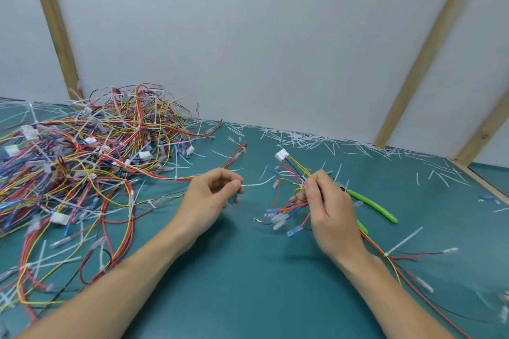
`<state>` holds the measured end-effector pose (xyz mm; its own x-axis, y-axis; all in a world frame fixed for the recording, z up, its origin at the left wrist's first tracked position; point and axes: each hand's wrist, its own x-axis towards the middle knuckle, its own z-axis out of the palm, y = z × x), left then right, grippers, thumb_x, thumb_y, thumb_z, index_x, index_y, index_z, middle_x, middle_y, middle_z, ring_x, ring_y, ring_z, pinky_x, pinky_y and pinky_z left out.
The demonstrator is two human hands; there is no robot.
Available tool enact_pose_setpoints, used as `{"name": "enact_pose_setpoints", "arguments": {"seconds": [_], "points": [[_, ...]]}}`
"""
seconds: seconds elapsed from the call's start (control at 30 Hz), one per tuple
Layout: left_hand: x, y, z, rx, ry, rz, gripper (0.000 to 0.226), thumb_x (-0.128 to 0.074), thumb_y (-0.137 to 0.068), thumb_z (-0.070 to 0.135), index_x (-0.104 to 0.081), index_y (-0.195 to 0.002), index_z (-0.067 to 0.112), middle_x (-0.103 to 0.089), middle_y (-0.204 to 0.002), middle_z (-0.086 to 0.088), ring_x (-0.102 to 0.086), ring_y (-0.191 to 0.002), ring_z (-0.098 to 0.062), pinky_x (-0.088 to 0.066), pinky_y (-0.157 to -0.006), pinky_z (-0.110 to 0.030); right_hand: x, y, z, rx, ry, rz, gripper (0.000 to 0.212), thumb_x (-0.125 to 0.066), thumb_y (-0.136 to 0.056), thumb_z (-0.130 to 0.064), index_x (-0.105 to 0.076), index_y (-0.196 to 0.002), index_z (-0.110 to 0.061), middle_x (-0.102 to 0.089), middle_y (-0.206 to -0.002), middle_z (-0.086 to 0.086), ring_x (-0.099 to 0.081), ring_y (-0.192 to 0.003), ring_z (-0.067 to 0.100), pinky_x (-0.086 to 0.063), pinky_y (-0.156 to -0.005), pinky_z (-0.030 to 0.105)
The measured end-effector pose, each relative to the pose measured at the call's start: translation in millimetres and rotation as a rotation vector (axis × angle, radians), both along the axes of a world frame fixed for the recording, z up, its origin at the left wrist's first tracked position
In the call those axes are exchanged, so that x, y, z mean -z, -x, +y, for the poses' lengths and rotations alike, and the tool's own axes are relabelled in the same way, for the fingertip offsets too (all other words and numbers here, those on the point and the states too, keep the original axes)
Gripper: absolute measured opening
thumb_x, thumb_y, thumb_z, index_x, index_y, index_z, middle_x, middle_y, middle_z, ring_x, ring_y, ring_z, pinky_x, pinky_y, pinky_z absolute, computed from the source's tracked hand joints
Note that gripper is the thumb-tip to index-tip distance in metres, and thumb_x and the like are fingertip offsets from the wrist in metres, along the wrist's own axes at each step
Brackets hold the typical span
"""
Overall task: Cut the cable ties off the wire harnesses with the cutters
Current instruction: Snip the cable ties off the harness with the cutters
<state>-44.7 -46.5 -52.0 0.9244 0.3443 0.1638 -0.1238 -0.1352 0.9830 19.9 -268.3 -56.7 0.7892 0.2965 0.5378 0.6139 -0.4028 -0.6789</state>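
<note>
Table: I see a matt teal mat, smooth.
Cutters: glossy green plastic grips.
Harness pile: plastic-sheathed wires, slight sheen.
Connector: white plastic.
Cable tie: white plastic, thin.
Posts: bare wood.
Wall: matt, pale.

Your harness is a loose spray of red, yellow and blue wires with a white connector at its far end, lifted off the mat. A white cable tie sticks out leftward from it. Green-handled cutters lie just right.
</note>
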Motion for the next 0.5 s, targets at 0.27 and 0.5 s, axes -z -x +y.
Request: {"name": "enact_pose_setpoints", "arguments": {"seconds": [0.27, 0.5], "points": [[3.8, -1.7, 6.9, -0.199, -0.193, 0.002, 0.01, -0.07, -0.091, 0.009, -0.071, -0.093, 0.019, -0.071, -0.091, 0.009, -0.061, -0.076, -0.003, -0.042, -0.065, -0.008, 4.1, 6.3, 6.4, -0.021, 0.005, 0.043, 0.02, -0.044, -0.104, -0.041, -0.045, -0.085, -0.036, -0.072, -0.084, -0.017, -0.072, -0.094, -0.001, -0.054, -0.081, 0.041], [-7.9, 14.4, -10.7, 0.01, -0.262, -0.192, 0.011, -0.067, -0.092, 0.02, -0.071, -0.083, 0.021, -0.069, -0.067, 0.001, -0.059, -0.061, -0.007, -0.046, -0.06, -0.024, 5.7, 7.4, 15.4, -0.01, 0.027, 0.009, 0.018, -0.053, -0.105, -0.041, -0.049, -0.09, -0.032, -0.067, -0.088, -0.011, -0.067, -0.089, 0.011, -0.051, -0.081, 0.037]]}}
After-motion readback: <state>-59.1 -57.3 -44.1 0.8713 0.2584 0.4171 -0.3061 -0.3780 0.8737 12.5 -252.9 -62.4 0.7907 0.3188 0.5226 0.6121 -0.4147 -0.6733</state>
